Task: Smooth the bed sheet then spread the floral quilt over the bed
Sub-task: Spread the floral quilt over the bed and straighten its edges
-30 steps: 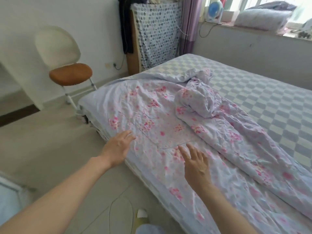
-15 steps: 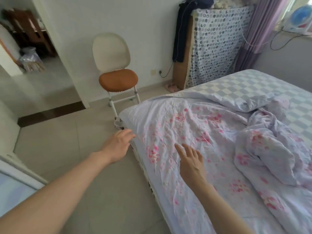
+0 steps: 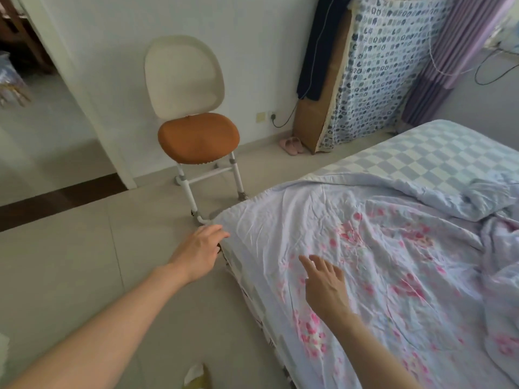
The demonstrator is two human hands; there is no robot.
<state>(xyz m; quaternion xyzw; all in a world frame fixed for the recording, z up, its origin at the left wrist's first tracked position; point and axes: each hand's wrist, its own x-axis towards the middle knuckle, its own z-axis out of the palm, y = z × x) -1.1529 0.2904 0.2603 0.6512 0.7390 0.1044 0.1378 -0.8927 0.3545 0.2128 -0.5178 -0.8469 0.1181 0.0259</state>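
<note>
Quilt [image 3: 379, 262] is laid over the bed's near corner, bunched at right. Left hand [image 3: 198, 252], fingers loosely extended, is placed at the corner edge, probably for a grab. Right hand [image 3: 325, 284] is held spread above the fabric; nothing is gripped.

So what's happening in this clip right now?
A person is making a bed. The floral quilt lies partly spread over the near side, bunched up toward the right, with the checked bed sheet bare beyond it. The left hand reaches for the quilt's near corner at the bed edge; the right hand is over the quilt with fingers extended. Neither hand grips anything.
</note>
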